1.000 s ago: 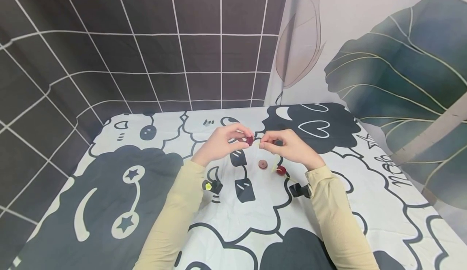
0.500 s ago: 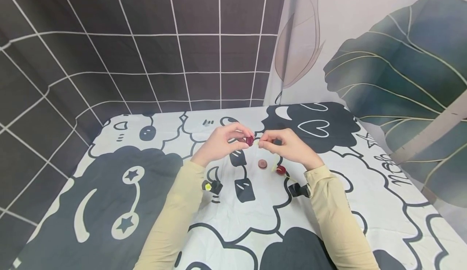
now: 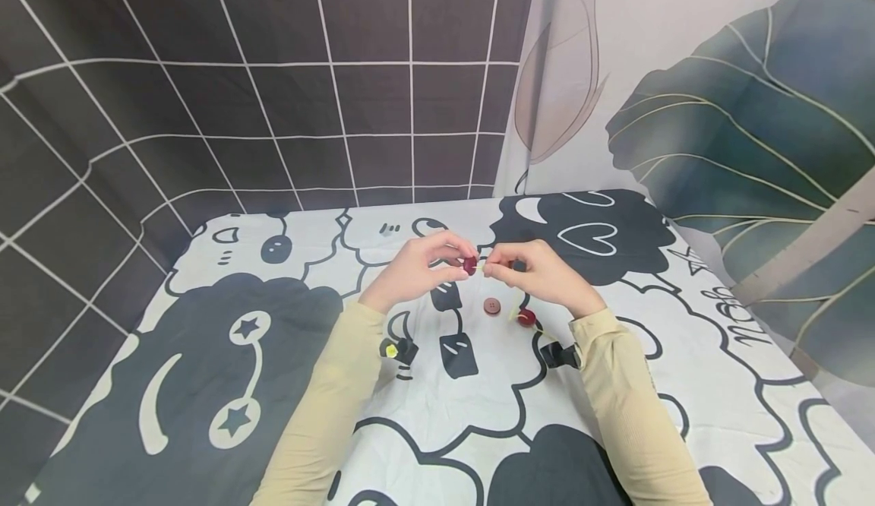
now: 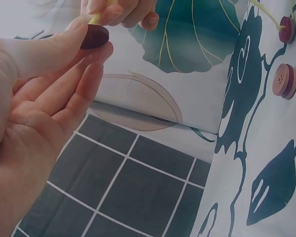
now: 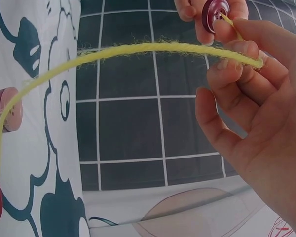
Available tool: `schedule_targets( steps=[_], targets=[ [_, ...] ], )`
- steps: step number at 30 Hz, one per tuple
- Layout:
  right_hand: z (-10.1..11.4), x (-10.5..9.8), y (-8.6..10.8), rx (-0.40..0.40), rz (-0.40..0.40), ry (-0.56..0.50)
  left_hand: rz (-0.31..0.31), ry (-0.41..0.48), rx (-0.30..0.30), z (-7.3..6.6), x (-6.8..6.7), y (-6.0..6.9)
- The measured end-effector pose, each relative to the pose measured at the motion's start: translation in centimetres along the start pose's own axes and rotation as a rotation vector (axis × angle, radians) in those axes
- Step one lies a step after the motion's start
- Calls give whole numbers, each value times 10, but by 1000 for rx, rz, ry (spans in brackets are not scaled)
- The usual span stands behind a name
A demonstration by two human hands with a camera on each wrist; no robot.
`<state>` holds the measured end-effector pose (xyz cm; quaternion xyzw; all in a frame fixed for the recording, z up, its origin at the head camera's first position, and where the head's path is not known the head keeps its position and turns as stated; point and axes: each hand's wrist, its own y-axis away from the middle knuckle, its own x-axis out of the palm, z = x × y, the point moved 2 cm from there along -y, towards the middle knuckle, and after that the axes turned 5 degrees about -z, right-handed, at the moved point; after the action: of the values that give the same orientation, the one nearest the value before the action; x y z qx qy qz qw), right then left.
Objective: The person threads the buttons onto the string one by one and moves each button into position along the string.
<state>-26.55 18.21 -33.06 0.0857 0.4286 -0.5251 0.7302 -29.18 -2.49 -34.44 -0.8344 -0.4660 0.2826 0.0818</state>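
- Button (image 3: 469, 264), dark red, raised above the printed cloth (image 3: 444, 422), near the middle of the head view; the hours below are counted from it, twelve pointing away from the person.
- Left hand (image 3: 417, 270) at nine o'clock: thumb and index finger are clamped on the rim of the button; in the left wrist view the other fingers reach out beneath, not curled round anything.
- Right hand (image 3: 543, 274) at three o'clock: thumb and index fingertips are together, pinching yellow yarn (image 5: 153, 47) just beside the button, with the other fingers bent.
- A short length of the yarn runs from those fingertips to the holes in the middle of the button; the longer part arches away from the right hand and down to a bright red button.
- Bright red button (image 3: 526, 317): on the cloth between four and five o'clock, with yarn at it.
- Pink button (image 3: 491, 306): on the cloth at five o'clock, apart from both hands. A darker layer shows under its face; I cannot tell if that is a second button.
- Dark grid curtain (image 3: 369, 96) at eleven o'clock, leaf-print curtain (image 3: 752, 111) at two.
- Beige sleeves (image 3: 328, 407) come in from seven and five o'clock.
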Motion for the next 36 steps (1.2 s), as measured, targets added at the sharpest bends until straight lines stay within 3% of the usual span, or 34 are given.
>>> schedule_targets(
  steps=[11,21,27,31,36],
  targets=[
    [-1,0,1,0,19,8,3,-29,29,1,0,0],
    [0,4,0,-27,51,-20,32,-73,-1,-2,4,0],
    [-2,5,0,-49,59,-17,52,-73,46,0,10,0],
    [-1,4,0,-47,63,-24,38,-65,40,0,12,-1],
    [-1,4,0,26,74,-53,-6,-71,36,0,12,-1]
  ],
)
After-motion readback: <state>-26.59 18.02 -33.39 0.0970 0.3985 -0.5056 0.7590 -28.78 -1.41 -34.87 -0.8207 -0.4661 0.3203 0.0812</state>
